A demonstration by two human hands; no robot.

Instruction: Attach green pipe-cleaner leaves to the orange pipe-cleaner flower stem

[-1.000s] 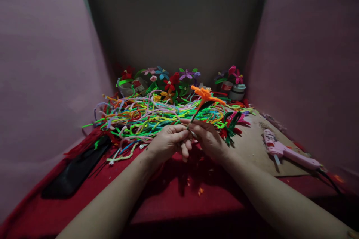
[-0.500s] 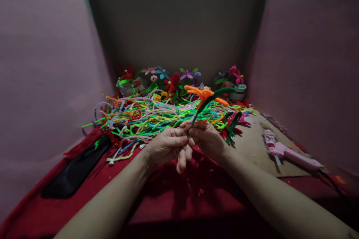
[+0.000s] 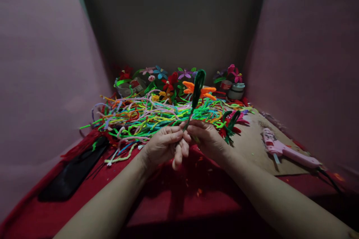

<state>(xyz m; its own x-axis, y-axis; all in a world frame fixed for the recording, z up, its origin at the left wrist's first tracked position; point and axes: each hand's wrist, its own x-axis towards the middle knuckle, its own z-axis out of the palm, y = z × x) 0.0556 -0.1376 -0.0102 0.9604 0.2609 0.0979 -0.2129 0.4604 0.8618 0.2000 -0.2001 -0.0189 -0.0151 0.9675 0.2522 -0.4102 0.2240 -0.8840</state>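
Between my hands stands a pipe-cleaner flower (image 3: 207, 92) with orange petals, a thin stem and a looped dark green leaf (image 3: 198, 86) rising in front of the petals. My left hand (image 3: 165, 142) pinches the lower stem between thumb and fingers. Close against it, my right hand (image 3: 206, 136) is closed on the stem too, at the base of the leaf. The fingers hide the stem's lower part. Beyond my hands lies a heap of many-coloured pipe cleaners (image 3: 146, 114). Dark green looped leaves (image 3: 232, 125) rest just past my right hand.
A pink hot glue gun (image 3: 291, 153) lies on a tan board (image 3: 258, 157) at the right, its cord trailing off. A black flat object (image 3: 73, 173) lies on the red cloth (image 3: 112, 198) at left. Finished flowers (image 3: 168, 82) and a jar (image 3: 236, 91) line the back.
The flower has turned in my fingers: its green leaf, which leaned far to the right, now points nearly straight up in front of the orange petals. Both hands keep their grip.
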